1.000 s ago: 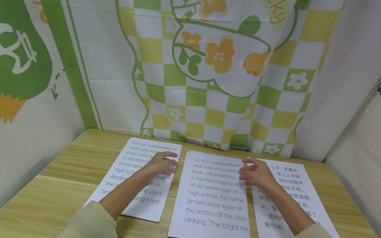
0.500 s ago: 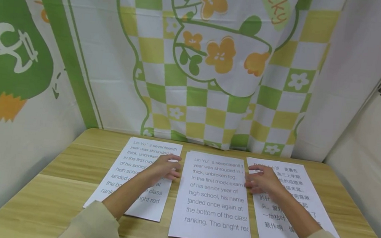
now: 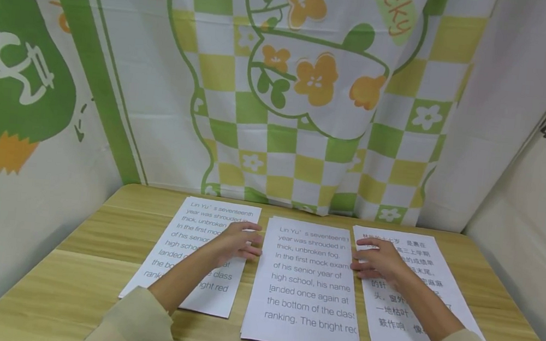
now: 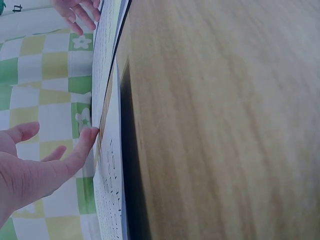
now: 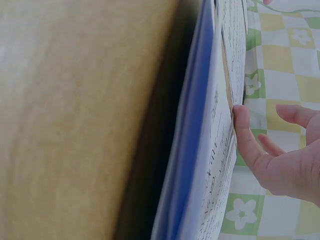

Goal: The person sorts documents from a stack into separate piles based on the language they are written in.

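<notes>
A stack of white paper sheets [image 3: 307, 300] printed in English lies in the middle of the table. To its left is a second English-printed stack [image 3: 213, 299], and to its right a stack with Chinese text [image 3: 415, 250]. My left hand [image 3: 236, 243] hovers over the left stack's right side, its spread fingertips close to the middle stack's left edge. Over the Chinese stack, my right hand [image 3: 380, 262] has its fingertips at the middle stack's right edge. Both wrist views show the left hand [image 4: 45, 172] and right hand [image 5: 287, 162] with relaxed, spread fingers, a lowest fingertip at the paper.
The wooden table [image 3: 70, 277] carries all three stacks, with narrow wood gaps between them. A checkered, flower-printed curtain [image 3: 282, 127] hangs behind its far edge. Printed cloth walls [image 3: 536, 207] stand on both sides.
My left hand has moved slightly right toward the middle stack. The right hand has shifted right and down, off the middle stack's upper right corner. The middle stack's top sheet has shifted very slightly.
</notes>
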Available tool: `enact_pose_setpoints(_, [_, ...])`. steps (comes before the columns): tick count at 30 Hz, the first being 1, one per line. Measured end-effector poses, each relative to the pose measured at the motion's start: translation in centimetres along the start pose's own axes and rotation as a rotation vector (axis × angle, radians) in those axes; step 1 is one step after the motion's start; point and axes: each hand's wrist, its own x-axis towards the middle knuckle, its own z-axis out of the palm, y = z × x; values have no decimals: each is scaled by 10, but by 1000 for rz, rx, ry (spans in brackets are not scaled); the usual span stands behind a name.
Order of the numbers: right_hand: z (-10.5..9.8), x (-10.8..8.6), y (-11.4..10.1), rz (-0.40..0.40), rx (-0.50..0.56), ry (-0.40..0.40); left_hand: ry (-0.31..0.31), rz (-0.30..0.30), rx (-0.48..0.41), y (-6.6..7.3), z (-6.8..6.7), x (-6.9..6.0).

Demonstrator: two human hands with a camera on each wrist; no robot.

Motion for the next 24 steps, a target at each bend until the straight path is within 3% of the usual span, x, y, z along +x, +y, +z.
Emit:
enact_pose_setpoints(14, [1,-3,0,38,67,3,11,-32,-76,-1,1,3])
enact_pose_setpoints(24, [-1,-6,-4,49,41,31,29,-31,-67,-1,-1,2])
